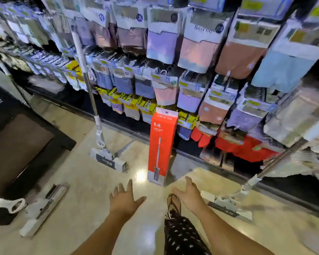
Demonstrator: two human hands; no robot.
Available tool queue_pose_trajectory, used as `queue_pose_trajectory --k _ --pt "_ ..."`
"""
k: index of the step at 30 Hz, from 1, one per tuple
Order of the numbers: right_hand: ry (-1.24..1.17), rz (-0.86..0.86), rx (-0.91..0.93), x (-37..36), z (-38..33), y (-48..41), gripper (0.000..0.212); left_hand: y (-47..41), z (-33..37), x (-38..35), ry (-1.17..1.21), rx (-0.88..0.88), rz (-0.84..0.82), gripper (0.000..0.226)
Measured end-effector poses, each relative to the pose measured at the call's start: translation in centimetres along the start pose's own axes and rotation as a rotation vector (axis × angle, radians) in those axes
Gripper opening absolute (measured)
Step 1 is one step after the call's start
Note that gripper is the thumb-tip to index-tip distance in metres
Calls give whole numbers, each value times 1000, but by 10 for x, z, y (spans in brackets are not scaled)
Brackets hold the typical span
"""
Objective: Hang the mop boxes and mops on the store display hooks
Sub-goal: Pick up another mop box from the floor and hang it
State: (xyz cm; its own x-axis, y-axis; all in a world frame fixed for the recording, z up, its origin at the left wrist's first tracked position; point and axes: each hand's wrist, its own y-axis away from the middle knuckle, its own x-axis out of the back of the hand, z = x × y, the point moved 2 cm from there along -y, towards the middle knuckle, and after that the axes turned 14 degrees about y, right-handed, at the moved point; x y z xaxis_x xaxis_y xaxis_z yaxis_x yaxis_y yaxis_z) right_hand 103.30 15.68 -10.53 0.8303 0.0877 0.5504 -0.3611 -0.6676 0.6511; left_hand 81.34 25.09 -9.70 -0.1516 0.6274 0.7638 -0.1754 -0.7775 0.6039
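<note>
display wall (pixel 129 129): it runs across the whole view well beyond both sets of fingertips, hung with rows of packed cloths (pixel 162 43) in lilac, pink, blue and red.
floor (pixel 99 208): pale and glossy, it lies under both hands, with a bright glare spot just past the left fingertips.
dark mat (pixel 17 153): it lies far out to the left of the left fingers.
leaning mop (pixel 109 160): its head sits on the floor beyond and left of the left fingers, and its pole tilts up against the display.
right mop (pixel 226 203): its head is on the floor just right of the right fingers, and its pole slants up and away to the right.
floor mop (pixel 42 208): it lies flat, well to the left of the left fingers.
red mop box (pixel 161 144): it stands upright on the floor at the foot of the display, just ahead of the fingertips and between the two hands, touched by neither.
left hand (pixel 124 197): palm down, its fingers are straight and spread, holding nothing.
right hand (pixel 189 194): it is stretched forward with its fingers extended and the thumb apart, holding nothing.
sandalled foot (pixel 173 203): it is on the floor just behind and left of the right fingers.
</note>
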Motion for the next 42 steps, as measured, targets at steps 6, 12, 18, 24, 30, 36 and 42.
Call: queue_pose_trajectory --k 6,12,18,24,30,36,42 --pt "-135 28 -75 68 -32 -89 93 -94 80 48 134 -140 37 93" --pt "-322 81 -149 82 -50 -149 88 -137 110 57 405 -155 -38 101" --pt "-386 63 -143 65 -64 -225 92 -227 105 47 668 -183 -57 90" --pt "-426 146 -35 41 -67 -325 98 -344 118 42 874 -301 -6 82" --pt "-416 400 133 7 -68 -406 107 -441 119 15 1007 -429 -86 109" --pt "-531 591 232 -9 -61 -428 96 -481 121 -4 1100 -514 -200 125" --pt "-508 600 250 -8 -60 -408 94 -458 114 3 1065 -529 -229 103"
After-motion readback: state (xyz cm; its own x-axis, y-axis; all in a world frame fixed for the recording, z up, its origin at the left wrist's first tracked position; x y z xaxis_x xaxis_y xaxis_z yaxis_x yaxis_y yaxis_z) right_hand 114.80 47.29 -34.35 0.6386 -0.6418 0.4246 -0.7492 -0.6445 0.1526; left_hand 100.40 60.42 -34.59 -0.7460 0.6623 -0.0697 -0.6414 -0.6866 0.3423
